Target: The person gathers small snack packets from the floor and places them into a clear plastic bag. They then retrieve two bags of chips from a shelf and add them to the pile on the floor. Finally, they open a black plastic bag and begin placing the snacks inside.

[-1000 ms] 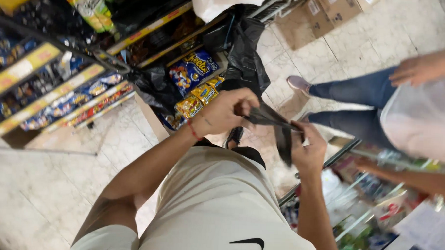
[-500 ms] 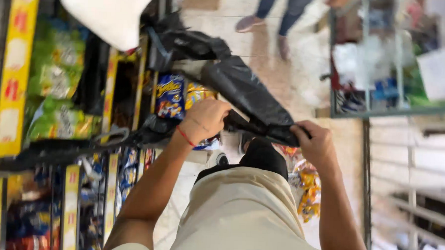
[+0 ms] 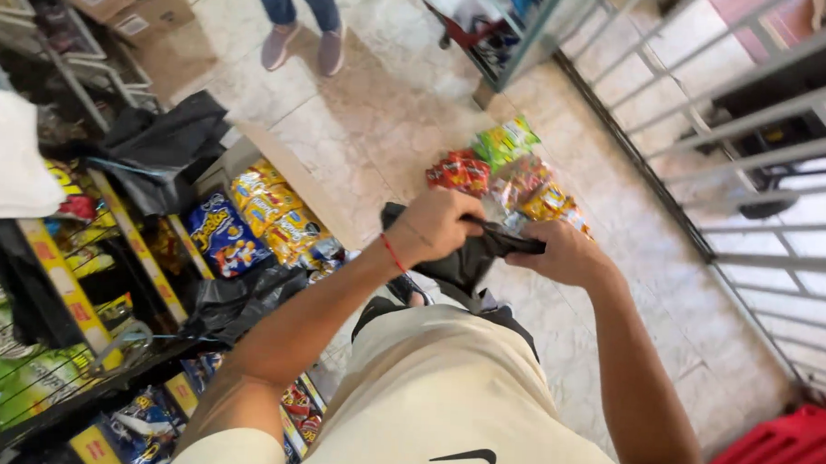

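A crumpled black plastic bag (image 3: 472, 254) is stretched between the two hands in front of the person's waist, over the pale tiled floor (image 3: 371, 121). The left hand (image 3: 439, 226) is clenched on the bag's upper left edge, knuckles up, a red string at the wrist. The right hand (image 3: 563, 253) grips the bag's right end, fingers closed around a thin twisted part of the plastic. The bag's long axis runs almost level from one hand to the other, across the body, with the loose bulk sagging below the left hand; both hands touch it, so neither is nearer.

Just beyond the hands, on the floor, lies a small heap of bright snack packets (image 3: 506, 176), red, green and yellow, well apart from the wire snack shelf (image 3: 138, 250) on the left side, which carries blue and yellow crisp bags (image 3: 249, 222). A grey metal grille (image 3: 763, 180) runs along the floor's right edge. At the far edge of the floor stand another person's feet in grey shoes (image 3: 302, 45).
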